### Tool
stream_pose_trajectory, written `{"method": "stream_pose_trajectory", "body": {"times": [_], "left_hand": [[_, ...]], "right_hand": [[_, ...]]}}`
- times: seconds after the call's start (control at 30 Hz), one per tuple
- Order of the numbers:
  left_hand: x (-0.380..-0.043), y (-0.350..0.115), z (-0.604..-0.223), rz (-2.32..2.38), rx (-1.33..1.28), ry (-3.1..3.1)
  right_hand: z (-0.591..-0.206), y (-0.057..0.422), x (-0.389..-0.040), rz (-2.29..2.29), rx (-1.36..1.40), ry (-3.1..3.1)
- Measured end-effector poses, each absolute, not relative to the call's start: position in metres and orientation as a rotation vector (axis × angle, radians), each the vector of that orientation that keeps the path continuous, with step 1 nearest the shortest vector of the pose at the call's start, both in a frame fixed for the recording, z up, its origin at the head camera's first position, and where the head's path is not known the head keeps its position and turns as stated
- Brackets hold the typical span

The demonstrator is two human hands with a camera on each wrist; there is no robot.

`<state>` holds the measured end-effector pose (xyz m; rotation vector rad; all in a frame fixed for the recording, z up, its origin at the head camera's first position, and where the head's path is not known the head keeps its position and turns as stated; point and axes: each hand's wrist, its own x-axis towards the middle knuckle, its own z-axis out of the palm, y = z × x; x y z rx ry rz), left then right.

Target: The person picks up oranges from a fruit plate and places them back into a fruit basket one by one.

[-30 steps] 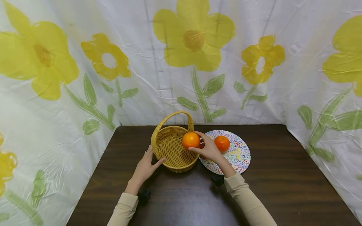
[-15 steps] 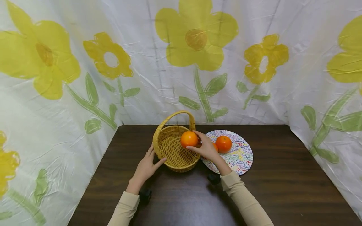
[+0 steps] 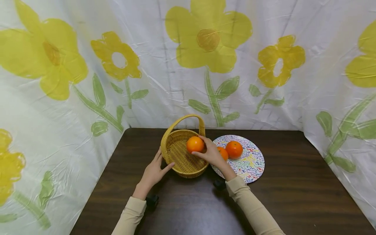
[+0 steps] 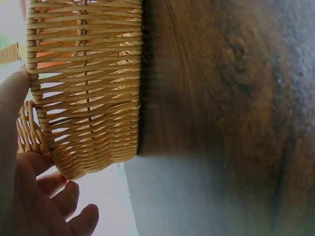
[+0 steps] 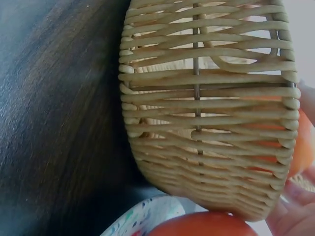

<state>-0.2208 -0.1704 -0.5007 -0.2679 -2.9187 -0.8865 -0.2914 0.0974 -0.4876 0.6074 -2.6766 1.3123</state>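
My left hand (image 3: 153, 170) is at the left of a round, honey-yellow woven basket (image 3: 189, 174), its thumb and fingers spread wide apart; the thumb touches the near rim, the fingers the weave by the foot of the tall, arched handle (image 3: 202, 125). At the right of the basket's opening is a smooth, glossy, round orange fruit (image 3: 195, 144) — clamped between the thumb and fingers of my right hand (image 3: 212, 153), which reaches in over the right rim. Compared with a second ago, the fruit is slightly farther in from that rim, and more of the nearer fruit (image 3: 223, 153) shows behind my hand. That one and another orange fruit, the farther one (image 3: 234, 149), lie close together on a flat, round white plate (image 3: 249, 166) covered in multicoloured squiggles. Dark, wood-grained table (image 3: 299, 182) extends to the right — a creased, flower-printed white cloth (image 3: 164, 101) hangs behind everything.
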Motion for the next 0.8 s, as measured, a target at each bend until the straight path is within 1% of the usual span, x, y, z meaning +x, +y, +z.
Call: {"method": "stream_pose_trajectory", "body": {"times": [0.4,0.8], "left_hand": [[-0.222,-0.171,-0.502,-0.896,-0.248,-2.945],[-0.222,-0.171,-0.503,-0.881,-0.264,-2.942]], "right_hand": [[-0.495,0.087,-0.299,1.234,0.569,-2.635],[-0.503,0.074,-0.302,0.983,0.486,-2.67]]}}
